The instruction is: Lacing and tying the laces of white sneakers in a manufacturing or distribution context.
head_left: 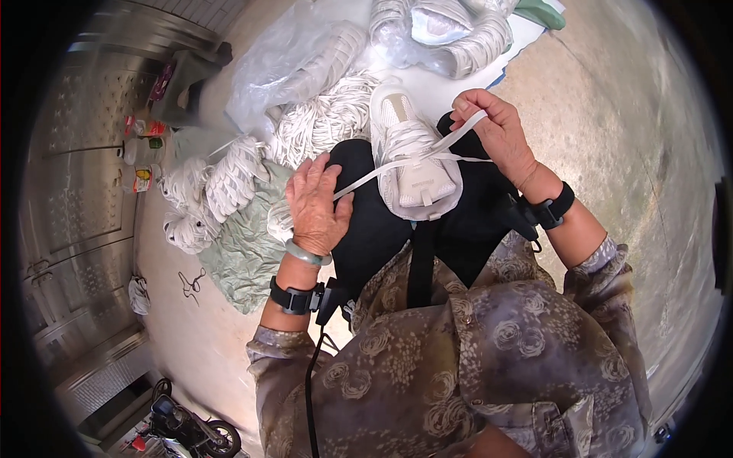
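Note:
A white sneaker (416, 183) rests on the black cloth over my lap, toe pointing away and its opening toward me. White shoelace is threaded up its front, and the two ends cross above the tongue (426, 188). My right hand (498, 131), raised at the right of the toe, pinches one flat end of the shoelace (462, 131) between thumb and fingers. To the left, the other end runs to my left hand (317, 202), which has it between thumb and forefinger, the remaining fingers stretched over the dark cloth. My left palm hides where that end goes.
Beyond the sneaker lies a heap of white laces (324, 118). Clear plastic bags (286, 57) and more white shoes (477, 49) lie behind it. At left are white shoes (233, 179), a pale green sheet (240, 256), scissors (191, 284) and jars (141, 151). A motorcycle (191, 427) stands lower left.

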